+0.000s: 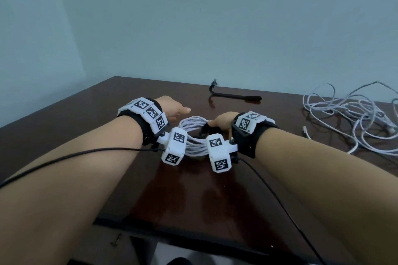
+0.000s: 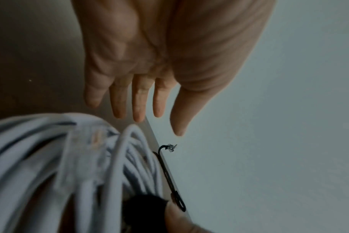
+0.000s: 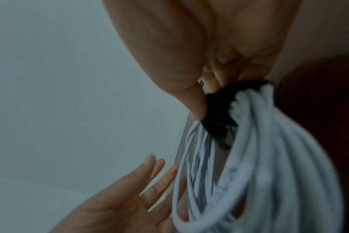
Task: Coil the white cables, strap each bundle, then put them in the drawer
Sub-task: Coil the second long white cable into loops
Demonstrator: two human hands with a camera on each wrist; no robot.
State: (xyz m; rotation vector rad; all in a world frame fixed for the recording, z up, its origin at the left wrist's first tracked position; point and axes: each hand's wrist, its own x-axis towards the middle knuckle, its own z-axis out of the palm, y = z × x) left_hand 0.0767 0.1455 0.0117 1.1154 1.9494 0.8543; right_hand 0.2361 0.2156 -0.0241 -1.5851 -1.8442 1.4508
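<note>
The coiled bundle of white round cable [image 1: 195,135] sits low over the dark brown glossy wooden table [image 1: 107,109], between the two wrists, its loops running from the right hand toward the left. A black fuzzy strap [image 3: 219,113] is wrapped around the loops at the end nearest the right hand [image 1: 223,121]. That hand grasps the bundle there: in the right wrist view the thumb [image 3: 197,108] presses against the strap from one side while the other fingers curl behind it. Whether the coil touches the tabletop cannot be told.

A clear plastic plug [image 2: 90,145] lies among the loops just below the left hand's fingertips, blurred in the left wrist view.

The left hand [image 1: 173,107] is released, its fingers [image 2: 138,100] straight and slightly spread, holding nothing. It hovers just beside the far end of the coil, palm turned toward the loops; no contact shows.

Beyond both hands, a second black strap [image 1: 234,94] lies flat on the table with one frayed end curling upward. Well to the right of the right hand, a loose tangle of white cable [image 1: 349,114] sprawls over the table, with a plug end [image 1: 305,130] lying nearest that wrist.

Each wrist carries a black band with white blocks bearing black-and-white square markers [image 1: 175,146], and thin black wires [image 1: 64,157] trail back along the forearms. A pale blue-grey wall [image 1: 215,17] rises behind the table.
</note>
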